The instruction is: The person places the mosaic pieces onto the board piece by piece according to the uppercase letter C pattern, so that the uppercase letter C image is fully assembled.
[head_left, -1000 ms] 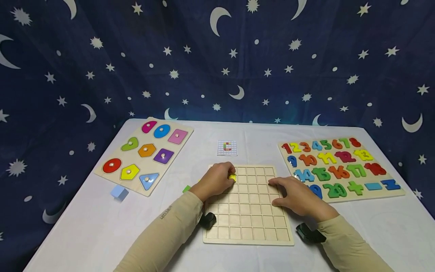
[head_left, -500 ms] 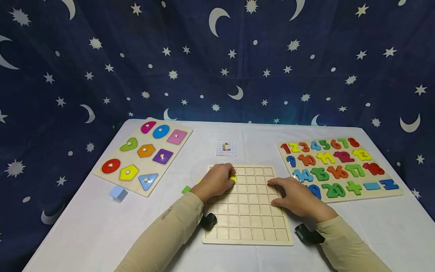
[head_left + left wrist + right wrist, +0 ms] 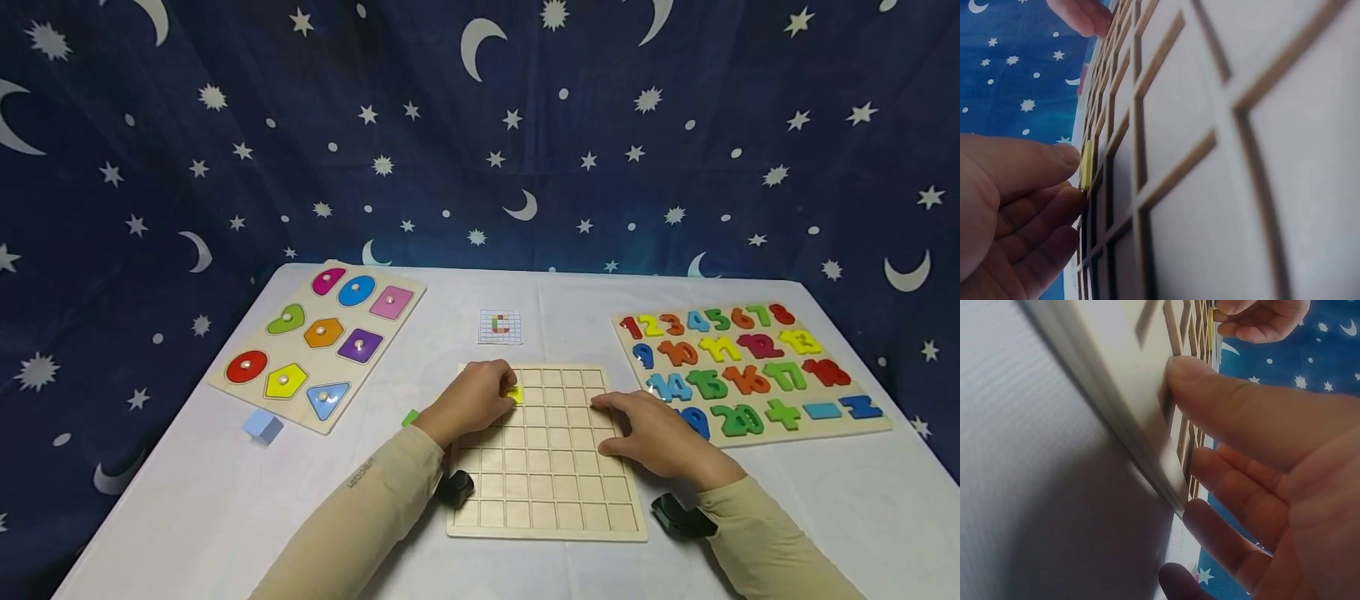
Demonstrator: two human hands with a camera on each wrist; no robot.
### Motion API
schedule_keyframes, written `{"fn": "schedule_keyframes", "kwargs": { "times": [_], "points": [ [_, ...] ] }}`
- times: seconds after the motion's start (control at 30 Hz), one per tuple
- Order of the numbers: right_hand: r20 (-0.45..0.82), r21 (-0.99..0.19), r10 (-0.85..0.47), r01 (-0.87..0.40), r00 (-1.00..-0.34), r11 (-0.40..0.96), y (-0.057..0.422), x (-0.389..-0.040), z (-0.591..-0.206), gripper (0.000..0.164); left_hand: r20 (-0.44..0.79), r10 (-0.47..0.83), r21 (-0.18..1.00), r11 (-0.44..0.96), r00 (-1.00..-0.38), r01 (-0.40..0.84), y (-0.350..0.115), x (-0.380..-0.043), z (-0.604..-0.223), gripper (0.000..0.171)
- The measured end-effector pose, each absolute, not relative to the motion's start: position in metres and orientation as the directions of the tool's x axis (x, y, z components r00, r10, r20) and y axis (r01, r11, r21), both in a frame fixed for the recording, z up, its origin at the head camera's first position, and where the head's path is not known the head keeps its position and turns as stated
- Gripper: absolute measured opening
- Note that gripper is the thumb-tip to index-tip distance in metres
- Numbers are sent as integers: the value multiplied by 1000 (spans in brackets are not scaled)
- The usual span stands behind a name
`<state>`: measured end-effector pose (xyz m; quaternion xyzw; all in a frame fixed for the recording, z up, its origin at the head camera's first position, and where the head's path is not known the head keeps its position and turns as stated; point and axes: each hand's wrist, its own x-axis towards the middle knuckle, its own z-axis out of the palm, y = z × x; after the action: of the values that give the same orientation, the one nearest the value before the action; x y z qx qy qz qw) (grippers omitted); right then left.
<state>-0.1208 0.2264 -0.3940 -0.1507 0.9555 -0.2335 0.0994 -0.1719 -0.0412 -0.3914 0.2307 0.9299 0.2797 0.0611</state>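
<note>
Pinching yellow tile [image 3: 517, 396] between fingertips of left hand [image 3: 480, 400], against grid board [image 3: 553, 461] beneath; resting right hand [image 3: 652, 429], loosely spread, on board's edge; could leave tile crooked if released off-square

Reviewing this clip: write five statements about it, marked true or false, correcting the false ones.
1. The left hand pinches a yellow tile. True.
2. Both hands hold tiles. False: the right hand holds none; it touches the grid board.
3. The shape puzzle and the number puzzle lie on opposite sides of the grid board. True.
4. A red cube lies beside the shape puzzle. False: a blue cube lies there.
5. The pattern card lies beyond the grid board. True.
</note>
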Motion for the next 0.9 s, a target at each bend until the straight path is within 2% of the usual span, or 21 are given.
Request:
{"fn": "schedule_keyframes", "kwargs": {
  "times": [0.4, 0.63, 0.9],
  "points": [
    [-114, -478, -338, -246, -934, 843, 226, -120, -396, 59, 32, 445, 616, 696, -895, 368, -65, -164, -383, 30],
    [-112, -475, -337, -248, -935, 844, 226, -119, -396, 59, 40, 373, 622, 716, -927, 315, -88, -163, -378, 37],
    [-121, -474, -333, -241, -935, 847, 226, -119, -395, 59, -12, 293, 615, 756, -956, 224, -109, -166, -379, 40]
  ]
}}
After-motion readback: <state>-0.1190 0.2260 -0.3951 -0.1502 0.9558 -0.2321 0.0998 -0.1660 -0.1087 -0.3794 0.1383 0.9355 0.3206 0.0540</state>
